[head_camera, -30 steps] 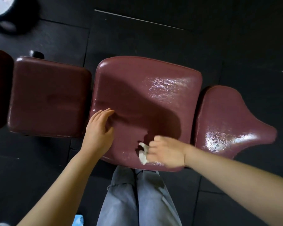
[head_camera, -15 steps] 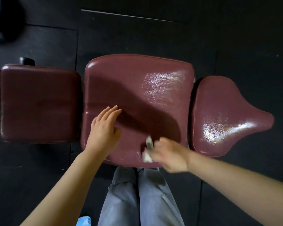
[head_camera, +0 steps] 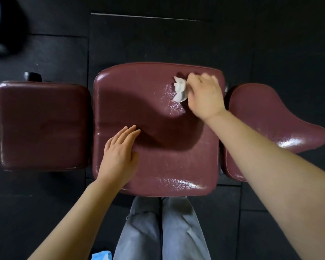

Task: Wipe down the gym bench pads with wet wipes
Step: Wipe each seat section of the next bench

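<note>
A: Right hand (head_camera: 204, 94) closed around a crumpled white wet wipe (head_camera: 180, 89), pressed on the far right part of the middle bench pad (head_camera: 158, 151). Left hand (head_camera: 118, 152) flat and open, holding nothing, braced on the near left part of the same pad.

B: Risks from here?

A: Mostly missed patches. Wet sheen visible around the wipe and along the near edge; dull and shadowed through the centre and left, so probably not covered yet. Easy to lose track in that shadow.

B: And under the braced palm?

A: Likely skipped unless lifted. Possibly re-smeared too, with a bare palm resting on vinyl meant to be clean.

B: The wipe itself?

A: Bunched small, so little contact per stroke. Could dry out or slip from the fingers near the far edge and drop to the black floor mats (head_camera: 167, 38).

B: Other pads?

A: Seat pad (head_camera: 266, 119) on the right glossy, seemingly done. Left pad (head_camera: 41, 124) dull, apparently untouched; cannot tell for certain. Long reach across from this stance, so a wet surface under a leaning palm could mean a slip.
</note>
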`<state>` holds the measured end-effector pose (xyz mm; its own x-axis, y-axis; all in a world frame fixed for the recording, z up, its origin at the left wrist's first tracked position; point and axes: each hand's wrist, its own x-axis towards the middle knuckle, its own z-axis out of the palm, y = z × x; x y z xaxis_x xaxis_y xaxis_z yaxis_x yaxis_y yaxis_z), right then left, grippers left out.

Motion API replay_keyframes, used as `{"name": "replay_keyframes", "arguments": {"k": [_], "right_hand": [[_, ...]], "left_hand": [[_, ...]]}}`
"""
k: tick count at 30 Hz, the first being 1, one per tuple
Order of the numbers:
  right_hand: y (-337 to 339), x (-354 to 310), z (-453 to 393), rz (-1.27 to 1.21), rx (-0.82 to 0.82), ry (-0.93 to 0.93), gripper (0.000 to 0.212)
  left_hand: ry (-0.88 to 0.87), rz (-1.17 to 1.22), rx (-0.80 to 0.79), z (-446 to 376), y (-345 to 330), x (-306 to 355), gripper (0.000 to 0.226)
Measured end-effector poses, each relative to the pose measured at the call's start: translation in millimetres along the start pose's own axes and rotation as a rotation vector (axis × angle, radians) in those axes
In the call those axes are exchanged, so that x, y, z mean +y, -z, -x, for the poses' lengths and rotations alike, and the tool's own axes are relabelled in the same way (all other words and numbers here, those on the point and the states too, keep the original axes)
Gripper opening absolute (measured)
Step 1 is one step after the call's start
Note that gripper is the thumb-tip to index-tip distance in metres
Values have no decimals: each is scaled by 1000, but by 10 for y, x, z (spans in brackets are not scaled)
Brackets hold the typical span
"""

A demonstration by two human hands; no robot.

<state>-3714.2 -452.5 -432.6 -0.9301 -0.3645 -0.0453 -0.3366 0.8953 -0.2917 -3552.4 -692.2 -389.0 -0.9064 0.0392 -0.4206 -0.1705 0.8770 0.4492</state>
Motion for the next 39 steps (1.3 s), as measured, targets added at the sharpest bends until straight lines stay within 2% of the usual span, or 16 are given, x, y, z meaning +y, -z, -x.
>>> {"name": "replay_keyframes", "arguments": {"k": [3, 6, 9, 11, 14, 16, 17, 18, 20, 22, 24, 26, 29, 32, 36, 39], "right_hand": [[-155, -205, 872, -57, -267, 274, 42], [-10, -294, 1791, -127, -464, 638, 42], [57, -179, 1732, -100, -497, 824, 40], [20, -20, 1180, -22, -413, 669, 34], [47, 296, 234, 157, -67, 175, 35], [110, 457, -122, 163, 37, -166, 26], [118, 440, -172, 115, 49, -263, 22], [107, 367, -134, 60, 56, -272, 18], [64, 192, 214, -42, 42, -75, 10], [-62, 72, 924, -183, -137, 151, 20], [-132, -23, 1748, -278, -303, 199, 21], [-119, -114, 2376, -264, -345, 209, 14], [-85, -135, 2395, -278, -343, 255, 12], [-170, 96, 1650, -87, -236, 81, 20], [-53, 447, 434, 5, 184, -351, 13], [48, 568, -49, -102, 183, -531, 19]], "left_hand": [[-3, 8, -2, 11, -27, 26, 66], [-44, -5, -19, -7, -60, 63, 66], [-76, -18, -33, -40, -86, 103, 67], [-93, -26, -38, -59, -102, 128, 67], [-106, -38, -30, -84, -107, 124, 68], [-113, -49, -29, -98, -119, 117, 69], [-115, -53, -29, -104, -128, 115, 69], [-114, -56, -27, -107, -139, 115, 69], [-110, -54, -20, -115, -159, 123, 69], [-98, -45, -15, -114, -167, 137, 69], [-93, -46, -19, -119, -170, 149, 70], [-99, -48, -26, -121, -175, 153, 70], [-114, -61, -31, -116, -174, 134, 70], [-120, -77, -38, -120, -173, 135, 70], [-120, -98, -40, -140, -172, 134, 71], [-117, -101, -35, -142, -179, 125, 70]]}}
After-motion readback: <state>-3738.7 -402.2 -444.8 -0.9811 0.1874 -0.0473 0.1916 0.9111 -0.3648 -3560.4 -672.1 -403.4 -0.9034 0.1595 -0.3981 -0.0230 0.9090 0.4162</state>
